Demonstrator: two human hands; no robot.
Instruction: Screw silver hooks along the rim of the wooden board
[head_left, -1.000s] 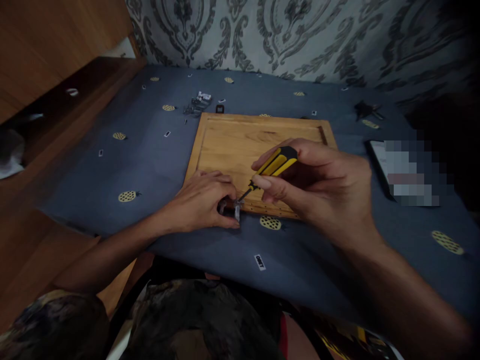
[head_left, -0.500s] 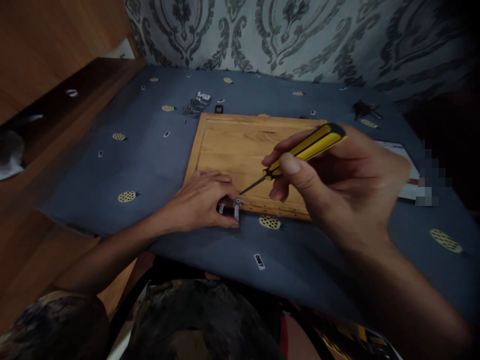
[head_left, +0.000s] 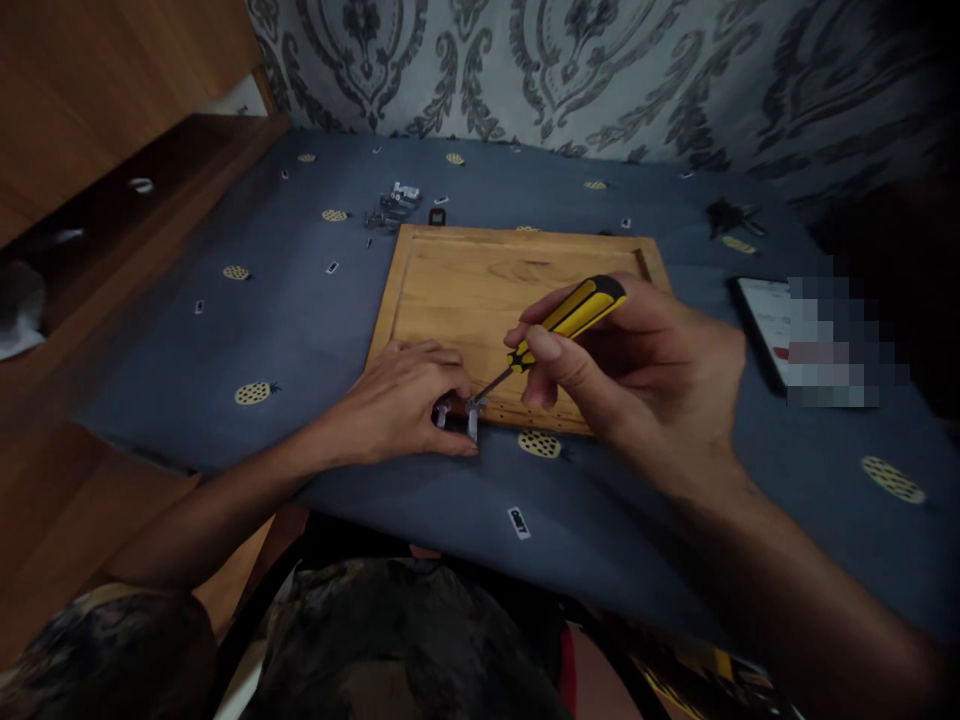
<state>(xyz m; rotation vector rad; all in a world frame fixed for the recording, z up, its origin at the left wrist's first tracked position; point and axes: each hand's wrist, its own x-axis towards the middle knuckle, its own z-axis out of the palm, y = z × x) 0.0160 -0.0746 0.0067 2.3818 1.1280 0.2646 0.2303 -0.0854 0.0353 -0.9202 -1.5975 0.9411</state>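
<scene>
A yellow and black screwdriver [head_left: 574, 315] is gripped by my right hand [head_left: 652, 375], its shaft slanting down to the left. The tip is at a small metal bracket [head_left: 472, 418] on the near edge of the wooden board [head_left: 465, 280]. My left hand [head_left: 401, 405] is closed around the bracket, with thumb in front and fingers over the board. Part of the bracket is hidden behind those fingers. Small holes run along the board's near edge, right of the bracket.
Several metal parts [head_left: 397, 203] lie beyond the board's far left corner, beside a small dark rectangular piece [head_left: 437, 217]. At the right lies a phone [head_left: 765, 320], partly blurred out. A dark object [head_left: 731, 217] sits far right on the patterned tablecloth [head_left: 300, 330].
My right hand has moved left and slightly down, bringing the screwdriver tip to the bracket. More of the phone shows now. My left hand has stayed in place.
</scene>
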